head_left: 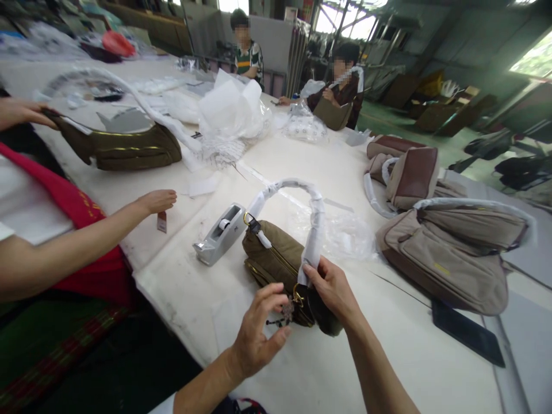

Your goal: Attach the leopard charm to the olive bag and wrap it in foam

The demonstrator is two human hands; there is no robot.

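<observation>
A small olive-brown handbag [280, 250] stands on the white table in front of me, its arched handle [317, 213] wrapped in white paper. My right hand [334, 287] is closed around the lower right end of that handle, thumb on the wrapping. My left hand [261, 328] is beside the bag's near end, fingers curved and apart. Between its fingertips and the bag hangs a small charm [287, 310], below a gold ring [297, 294]; whether the fingers touch it I cannot tell. Just left of the bag sits a grey tape dispenser [221, 234].
On the right lie several taupe bags [448, 259] and a dark phone-like slab [468, 333]. At left, a co-worker's hand [157, 201] is near a brown tag [161, 222]; another olive bag [129, 146] is there. Plastic wrap [235, 112] is piled behind. Two people sit farther back.
</observation>
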